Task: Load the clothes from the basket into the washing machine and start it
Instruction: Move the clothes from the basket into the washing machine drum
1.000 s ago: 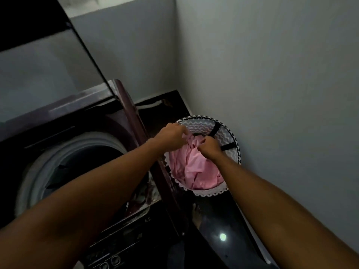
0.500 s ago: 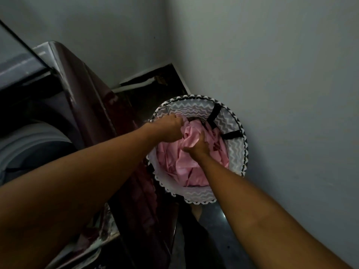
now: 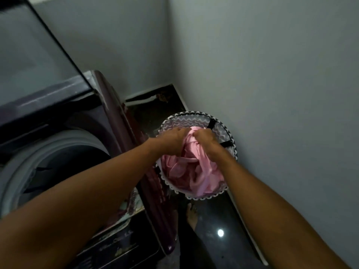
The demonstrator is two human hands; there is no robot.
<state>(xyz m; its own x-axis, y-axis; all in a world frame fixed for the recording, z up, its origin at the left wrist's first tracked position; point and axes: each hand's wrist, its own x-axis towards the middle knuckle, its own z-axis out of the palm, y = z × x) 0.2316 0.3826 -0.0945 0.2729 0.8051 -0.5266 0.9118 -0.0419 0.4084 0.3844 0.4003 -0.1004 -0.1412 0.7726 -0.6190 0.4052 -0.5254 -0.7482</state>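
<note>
Pink cloth (image 3: 194,167) now bunched higher in the basket (image 3: 230,136), left hand (image 3: 174,135) and right hand (image 3: 206,136) both gripping it; washer drum (image 3: 64,164) lies left, nearer the left hand.

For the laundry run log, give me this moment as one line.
step: unloading basket | left hand: grips pink cloth | right hand: grips pink cloth | washing machine: lid open

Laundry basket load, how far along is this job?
Done: washing machine lid is up, drum open. In hand: left hand and right hand grip the pink cloth, which lies in the basket. Left: moving clothes across, closing, starting.
</note>
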